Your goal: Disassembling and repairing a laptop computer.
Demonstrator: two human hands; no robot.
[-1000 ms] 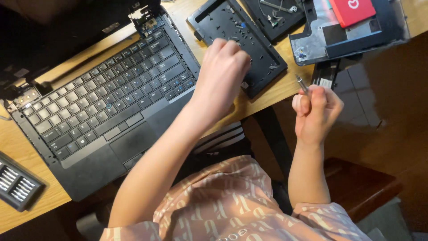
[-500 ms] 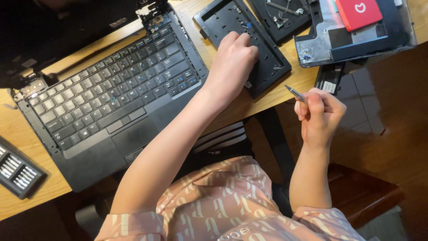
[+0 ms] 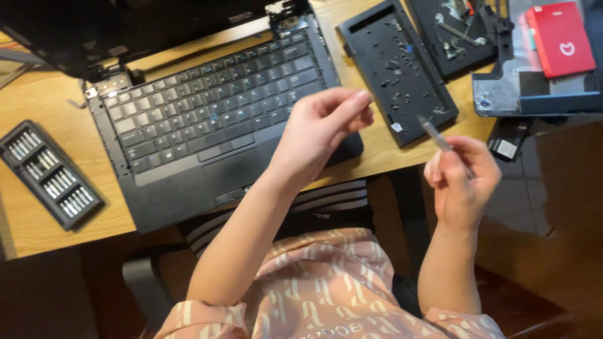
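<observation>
My left hand [image 3: 317, 135] hovers over the right front corner of an open black laptop [image 3: 207, 119]. Its thumb and fingertips are pinched together, and anything between them is too small to see. My right hand [image 3: 461, 182] is off the table's front edge, shut on a slim silver screwdriver [image 3: 433, 134] whose tip points up and left toward a black cover panel [image 3: 396, 69]. Several tiny screws lie scattered on that panel, which sits on the wooden table [image 3: 44, 100] right of the laptop.
A black case of screwdriver bits [image 3: 47, 172] lies at the left. At the back right are another black part [image 3: 458, 31], a grey tray [image 3: 540, 94] and a red box [image 3: 561, 37]. A small black piece [image 3: 507, 138] overhangs the table edge.
My left hand has lifted off the black panel and drawn back toward me with fingertips pinched. My right hand has tilted the screwdriver toward the left.
</observation>
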